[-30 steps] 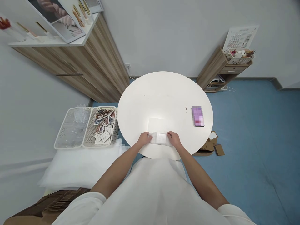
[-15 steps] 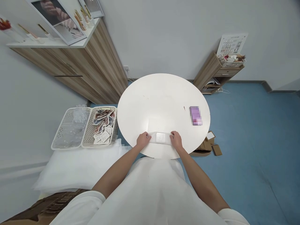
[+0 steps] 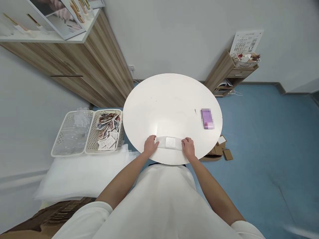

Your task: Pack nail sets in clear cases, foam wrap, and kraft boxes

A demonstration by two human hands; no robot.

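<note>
A folded strip of thin white sheet (image 3: 161, 142), foam-like in look, lies near the front edge of the round white table (image 3: 171, 96). At its middle sits a pale rectangular packet (image 3: 170, 142); whether it is inside or on top I cannot tell. My left hand (image 3: 150, 146) grips the strip's left end, fingers curled over it and thumb at the near side. The right end is pinched in my right hand (image 3: 188, 147), fingers bent. Both palms face down, and the undersides of the fingers are hidden.
A blurred purple box (image 3: 207, 119) lies on the table's right, with a small dark item (image 3: 195, 111) beside it. Left stand a basket of cards (image 3: 87, 146) and a basket of clear plastic (image 3: 57, 146). White sheets (image 3: 84, 176) lie below them; cardboard boxes (image 3: 214, 152) sit right.
The view has shifted slightly. My left fingers have moved from a curled pinch to reach round the strip's left end. The strip stays in nearly the same place, between both hands.
</note>
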